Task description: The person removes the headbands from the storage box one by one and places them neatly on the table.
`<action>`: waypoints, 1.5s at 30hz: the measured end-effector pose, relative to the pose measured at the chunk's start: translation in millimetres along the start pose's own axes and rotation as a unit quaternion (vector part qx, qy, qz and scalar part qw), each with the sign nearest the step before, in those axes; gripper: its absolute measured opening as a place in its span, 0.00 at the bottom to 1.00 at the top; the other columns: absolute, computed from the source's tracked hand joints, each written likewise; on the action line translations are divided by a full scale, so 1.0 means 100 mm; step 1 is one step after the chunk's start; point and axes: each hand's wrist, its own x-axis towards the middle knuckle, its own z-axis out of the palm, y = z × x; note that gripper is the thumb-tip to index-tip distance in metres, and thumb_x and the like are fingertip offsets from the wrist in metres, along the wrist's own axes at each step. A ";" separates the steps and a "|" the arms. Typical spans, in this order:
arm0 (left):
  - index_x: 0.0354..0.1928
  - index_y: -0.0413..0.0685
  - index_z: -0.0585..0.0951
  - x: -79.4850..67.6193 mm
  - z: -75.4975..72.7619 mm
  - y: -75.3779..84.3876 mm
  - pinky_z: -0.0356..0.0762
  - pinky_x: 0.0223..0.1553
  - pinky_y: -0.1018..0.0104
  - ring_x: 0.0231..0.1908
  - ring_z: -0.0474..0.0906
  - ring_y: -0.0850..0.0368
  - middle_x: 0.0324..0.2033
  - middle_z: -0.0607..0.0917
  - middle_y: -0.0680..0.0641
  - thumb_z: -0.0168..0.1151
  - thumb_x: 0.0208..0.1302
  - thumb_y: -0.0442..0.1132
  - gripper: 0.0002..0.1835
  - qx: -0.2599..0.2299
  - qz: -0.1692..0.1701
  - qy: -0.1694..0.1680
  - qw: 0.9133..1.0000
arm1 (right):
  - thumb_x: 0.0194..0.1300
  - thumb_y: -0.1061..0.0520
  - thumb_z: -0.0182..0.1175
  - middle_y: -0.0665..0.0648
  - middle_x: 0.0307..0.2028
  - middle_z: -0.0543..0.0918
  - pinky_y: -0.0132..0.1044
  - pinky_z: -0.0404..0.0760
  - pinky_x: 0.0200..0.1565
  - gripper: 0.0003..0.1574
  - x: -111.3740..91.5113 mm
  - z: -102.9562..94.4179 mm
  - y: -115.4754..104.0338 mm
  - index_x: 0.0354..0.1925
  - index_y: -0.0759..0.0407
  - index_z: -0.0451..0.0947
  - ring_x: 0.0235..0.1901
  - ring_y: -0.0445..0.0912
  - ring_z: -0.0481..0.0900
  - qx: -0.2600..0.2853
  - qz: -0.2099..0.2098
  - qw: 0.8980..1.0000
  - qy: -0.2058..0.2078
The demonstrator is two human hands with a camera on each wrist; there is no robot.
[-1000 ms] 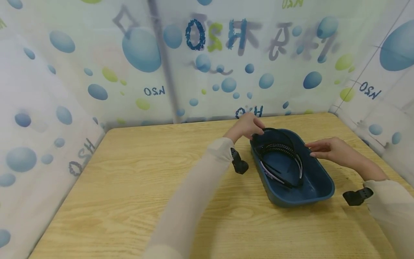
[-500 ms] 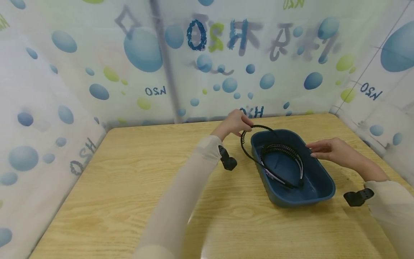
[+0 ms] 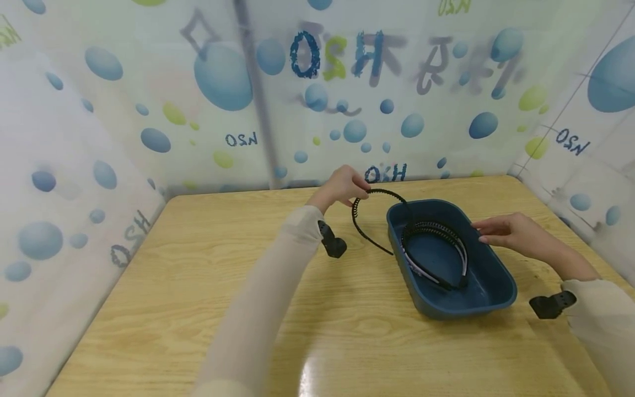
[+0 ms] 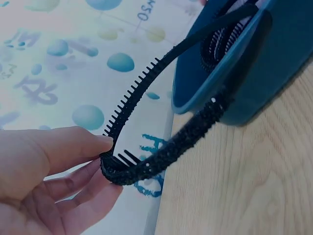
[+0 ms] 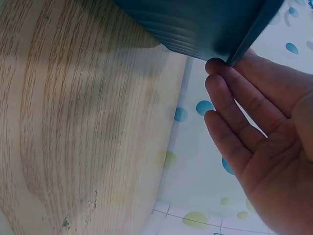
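"Head view: where's the black headband (image 3: 388, 192)?"

"Held up by the left hand (image 3: 342, 186), mostly left of the blue bin (image 3: 441, 313). Other headbands (image 3: 439, 227) lie inside."

"Left wrist?"

"Thumb and fingers pinch the sparkly band. An end overlaps the bin; I can't tell if they touch. Snagging there could twist it loose."

"Right wrist?"

"The right hand (image 5: 281, 156) lightly pinches the bin's edge; with so slight a hold, a snag might drag the bin."
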 end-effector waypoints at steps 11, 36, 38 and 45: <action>0.47 0.40 0.82 -0.10 -0.19 -0.14 0.80 0.35 0.63 0.45 0.76 0.50 0.51 0.77 0.44 0.61 0.59 0.32 0.13 0.007 -0.018 0.011 1.000 | 0.61 0.62 0.60 0.71 0.44 0.79 0.33 0.80 0.33 0.24 0.00 0.00 -0.03 0.53 0.73 0.72 0.35 0.41 0.82 -0.004 0.003 1.000 0.002; 0.49 0.35 0.79 -0.45 -0.69 -0.69 0.80 0.38 0.60 0.48 0.75 0.46 0.51 0.77 0.40 0.59 0.60 0.31 0.14 0.055 -0.070 0.036 0.995 | 0.60 0.62 0.60 0.71 0.43 0.79 0.31 0.79 0.32 0.23 -0.02 -0.01 -0.06 0.52 0.74 0.73 0.34 0.36 0.80 0.003 -0.003 1.000 0.008; 0.49 0.35 0.79 -0.49 -0.73 -0.73 0.80 0.38 0.59 0.48 0.75 0.45 0.51 0.76 0.39 0.59 0.60 0.31 0.15 0.057 -0.073 0.039 0.995 | 0.60 0.62 0.60 0.71 0.43 0.79 0.31 0.79 0.32 0.23 -0.02 -0.01 -0.06 0.52 0.74 0.73 0.34 0.38 0.81 0.001 -0.002 1.000 0.007; 0.50 0.32 0.77 -0.63 -0.86 -0.88 0.79 0.39 0.56 0.48 0.74 0.42 0.51 0.75 0.36 0.58 0.60 0.30 0.16 0.065 -0.081 0.045 0.994 | 0.61 0.62 0.60 0.71 0.43 0.79 0.33 0.80 0.32 0.24 0.00 -0.01 -0.02 0.53 0.74 0.72 0.34 0.42 0.82 0.002 -0.001 1.000 0.003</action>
